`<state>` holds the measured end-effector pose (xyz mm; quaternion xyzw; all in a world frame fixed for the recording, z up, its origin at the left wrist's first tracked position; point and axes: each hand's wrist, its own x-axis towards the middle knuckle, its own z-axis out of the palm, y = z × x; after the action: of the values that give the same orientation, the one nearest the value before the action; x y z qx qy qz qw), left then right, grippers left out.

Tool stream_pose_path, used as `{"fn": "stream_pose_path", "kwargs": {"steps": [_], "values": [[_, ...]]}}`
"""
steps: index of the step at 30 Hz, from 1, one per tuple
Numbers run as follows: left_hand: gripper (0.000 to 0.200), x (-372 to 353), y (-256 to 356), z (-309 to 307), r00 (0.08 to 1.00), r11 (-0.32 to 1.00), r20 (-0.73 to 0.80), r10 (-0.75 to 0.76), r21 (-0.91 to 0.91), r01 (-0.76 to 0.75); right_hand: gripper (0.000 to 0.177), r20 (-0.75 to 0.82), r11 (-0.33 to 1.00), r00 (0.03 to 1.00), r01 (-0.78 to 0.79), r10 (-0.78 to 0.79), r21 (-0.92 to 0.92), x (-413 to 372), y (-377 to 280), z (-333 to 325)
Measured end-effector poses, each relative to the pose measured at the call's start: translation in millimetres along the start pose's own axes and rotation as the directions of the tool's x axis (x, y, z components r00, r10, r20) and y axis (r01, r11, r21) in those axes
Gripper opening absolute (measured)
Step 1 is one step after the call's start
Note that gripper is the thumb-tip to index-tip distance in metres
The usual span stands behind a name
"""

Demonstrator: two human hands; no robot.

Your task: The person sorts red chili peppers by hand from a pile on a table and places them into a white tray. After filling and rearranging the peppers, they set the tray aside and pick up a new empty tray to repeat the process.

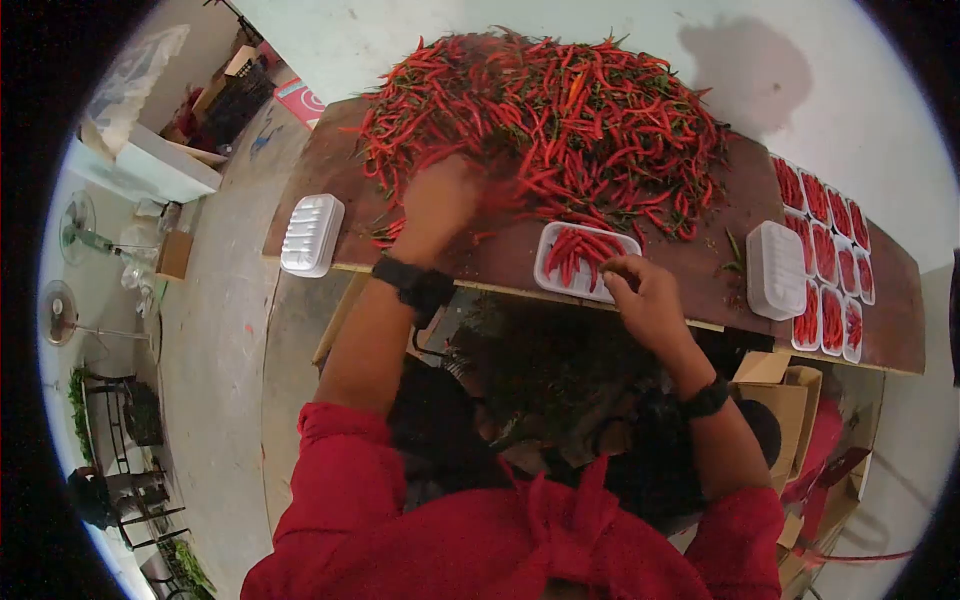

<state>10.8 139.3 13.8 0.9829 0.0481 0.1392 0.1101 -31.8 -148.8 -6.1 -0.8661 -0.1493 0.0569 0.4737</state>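
Observation:
A large heap of red chili peppers (590, 110) with green stems lies on the brown table. My left hand (443, 200), wearing a black watch on its wrist, is at the heap's near left edge; motion smears its fingers. Near the table's front edge sits a white plastic tray (548, 272), partly filled with red chilies (580, 250). Over the tray's right end, my right hand (645, 300) has its thumb and fingers drawn together close to the chilies. What lies between those fingertips is too small to make out.
Upside-down stacks of white trays stand at left (312, 236) and right (776, 270). Several chili-filled trays (831, 252) line the table's right end. A pale wall (640, 30) rises behind the heap. An open cardboard box (790, 410) is below the table at right.

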Motion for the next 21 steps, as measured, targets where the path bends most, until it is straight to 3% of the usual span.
{"fn": "stream_pose_path", "kwargs": {"steps": [2,4,5,7,8,10,12,17,21], "values": [[0.022,-3.9,3.3,-12.9,0.999,0.997,-0.049,-0.024,-0.069,0.021,0.024,-0.002,0.999,1.0,0.016,-0.016,0.039,0.9,1.1,2.1],[0.02,-15.8,11.7,-25.2,0.993,0.966,0.007,0.121,-0.232,-0.116,0.024,-0.005,0.997,1.0,0.029,-0.028,0.077,0.9,0.0,3.9],[0.02,-22.9,17.0,-29.3,0.993,0.966,0.007,0.121,-0.232,-0.116,0.024,0.009,0.998,1.0,0.009,-0.009,0.063,0.1,-2.6,5.3],[0.02,-41.5,30.6,-31.8,0.917,0.866,0.15,0.371,-0.412,-0.283,0.025,0.023,0.999,1.0,-0.012,0.011,0.046,-4.1,-10.0,7.9],[0.02,-52.6,38.5,-29.3,0.917,0.866,0.149,0.37,-0.414,-0.282,0.023,0.036,0.999,0.999,0.004,-0.006,0.051,-8.4,-15.6,9.1],[0.02,-72.7,55.1,-24.1,0.845,0.751,0.297,0.445,-0.638,-0.171,0.022,0.052,0.999,0.998,0.018,-0.021,0.051,-16.1,-18.3,13.9],[0.02,-84.8,62.6,-17.2,0.834,0.735,0.291,0.469,-0.652,-0.186,0.022,0.106,0.991,0.985,0.132,-0.135,0.036,-22.2,-14.9,20.1],[0.019,-90.7,68.5,-16.3,0.823,0.726,0.299,0.484,-0.662,-0.187,0.022,0.163,0.993,0.98,0.115,-0.114,0.003,-30.6,-21.7,21.2],[0.017,-86.2,67.2,-17.2,0.781,0.673,0.481,0.398,-0.732,0.107,0.022,0.179,0.998,0.983,0.027,-0.035,0.048,-28.3,-21.5,17.3]]}}
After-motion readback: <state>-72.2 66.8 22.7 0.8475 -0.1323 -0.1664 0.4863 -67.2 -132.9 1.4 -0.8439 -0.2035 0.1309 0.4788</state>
